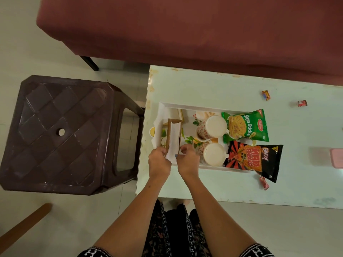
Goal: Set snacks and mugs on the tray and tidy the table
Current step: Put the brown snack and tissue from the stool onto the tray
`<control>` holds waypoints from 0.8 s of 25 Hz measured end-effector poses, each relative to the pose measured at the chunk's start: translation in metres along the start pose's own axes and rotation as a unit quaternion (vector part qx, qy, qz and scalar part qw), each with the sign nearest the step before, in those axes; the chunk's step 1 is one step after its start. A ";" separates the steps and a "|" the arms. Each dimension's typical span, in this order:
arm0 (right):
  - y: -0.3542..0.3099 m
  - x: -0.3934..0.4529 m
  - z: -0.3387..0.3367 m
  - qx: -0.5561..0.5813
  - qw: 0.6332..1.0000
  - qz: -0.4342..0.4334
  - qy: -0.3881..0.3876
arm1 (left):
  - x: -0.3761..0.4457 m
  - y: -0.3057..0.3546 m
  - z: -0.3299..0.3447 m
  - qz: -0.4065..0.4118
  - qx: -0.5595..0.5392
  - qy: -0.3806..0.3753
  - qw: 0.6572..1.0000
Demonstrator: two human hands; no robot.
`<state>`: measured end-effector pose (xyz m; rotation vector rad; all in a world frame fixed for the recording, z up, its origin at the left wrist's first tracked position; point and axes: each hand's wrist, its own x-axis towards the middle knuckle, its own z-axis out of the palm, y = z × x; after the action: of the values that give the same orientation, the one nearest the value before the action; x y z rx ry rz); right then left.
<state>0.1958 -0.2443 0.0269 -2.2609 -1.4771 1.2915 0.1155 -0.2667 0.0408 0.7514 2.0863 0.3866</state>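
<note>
A white floral tray (189, 105) lies on the pale table (185, 84). In it stand two patterned mugs, one farther (211, 128) and one nearer (212, 154). A green Soya Sticks packet (246, 126) and a black Mad Angles packet (254, 159) rest on the tray's right end. At the tray's left end stands a wooden napkin holder (169, 132) with white napkins (174, 140). My left hand (159, 162) grips the holder's near end and the napkins. My right hand (187, 160) pinches the napkins' near edge at the holder's right side.
Small wrappers lie on the table: two at the far right (266, 95) (302, 103) and a pink one (264, 183) near the front edge. A pink object (336, 157) sits at the right border. A dark plastic stool (61, 134) stands left, a maroon sofa (185, 30) behind.
</note>
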 end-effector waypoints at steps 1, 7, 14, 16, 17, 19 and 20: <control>0.001 -0.001 -0.004 0.002 1.000 -0.008 -0.005 | 0.000 -0.001 -0.002 0.003 0.004 -0.009 1.000; 0.018 -0.015 -0.073 0.072 0.993 -0.073 0.065 | -0.002 0.000 -0.020 -0.022 -0.008 -0.047 0.999; 0.099 0.038 -0.228 0.182 0.930 0.113 0.300 | 0.031 -0.009 -0.043 -0.065 -0.073 0.018 0.995; 0.130 0.069 -0.259 0.289 0.903 0.161 0.273 | 0.048 -0.011 -0.042 -0.094 -0.091 0.031 0.991; 0.146 0.083 -0.269 0.327 0.894 0.179 0.248 | 0.050 -0.003 -0.044 -0.108 -0.098 0.043 0.988; 0.167 0.105 -0.276 0.366 0.888 0.215 0.178 | 0.055 0.010 -0.043 -0.123 -0.067 0.065 0.988; 0.172 0.113 -0.274 0.378 0.887 0.226 0.136 | 0.059 0.013 -0.041 -0.128 -0.044 0.070 0.988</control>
<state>0.5264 -0.1550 0.0395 -2.1291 -0.2447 1.2675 0.0609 -0.2193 0.0343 0.4063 2.2469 0.3939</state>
